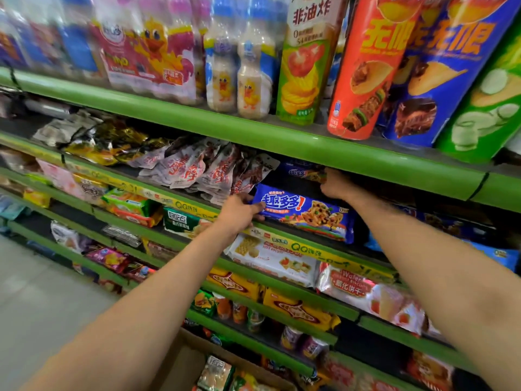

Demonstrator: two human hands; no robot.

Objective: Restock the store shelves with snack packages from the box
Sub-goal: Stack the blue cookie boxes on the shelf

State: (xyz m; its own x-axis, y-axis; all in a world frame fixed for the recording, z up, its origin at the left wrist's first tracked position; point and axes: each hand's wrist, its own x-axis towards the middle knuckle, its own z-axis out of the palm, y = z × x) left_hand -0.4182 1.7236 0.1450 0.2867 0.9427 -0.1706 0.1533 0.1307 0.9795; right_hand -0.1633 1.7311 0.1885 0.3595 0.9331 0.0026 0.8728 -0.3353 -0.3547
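Blue cookie package gripped by left hand, right hand grasping another behind, red-white pouches crowding beside.

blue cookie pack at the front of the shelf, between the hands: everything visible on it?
The blue cookie pack is a long, glossy plastic wrapper with big white Chinese lettering, a red exclamation mark and a chocolate-chip cookie picture. It looks sealed and full. It lies lengthwise at the front edge of the green shelf, its printed face turned toward the camera. The left hand grips its left end. The right hand reaches in just above it to another blue pack; contact between the right hand and the front pack is unclear.
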